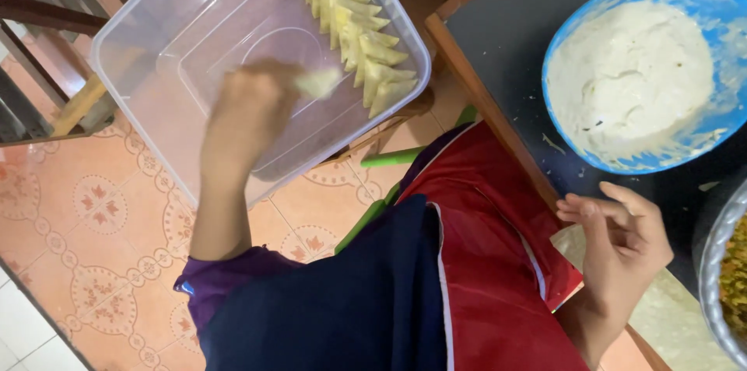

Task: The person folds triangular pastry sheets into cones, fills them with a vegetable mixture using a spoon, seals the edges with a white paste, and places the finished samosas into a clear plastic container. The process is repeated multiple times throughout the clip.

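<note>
Pale folded pastry (319, 82) pinched in my left hand (247, 118) over the clear tub (148, 52); right hand (622, 243) loose, empty; a hasty drop could topple the row (354, 25) beyond

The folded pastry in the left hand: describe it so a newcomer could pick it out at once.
Start at the clear plastic tub at upper left, over the tiled floor. The left hand reaches into it, holding one pale folded pastry at its fingers. Unlike the row of pastries along the tub's wall, it is blurred and apart.
</note>
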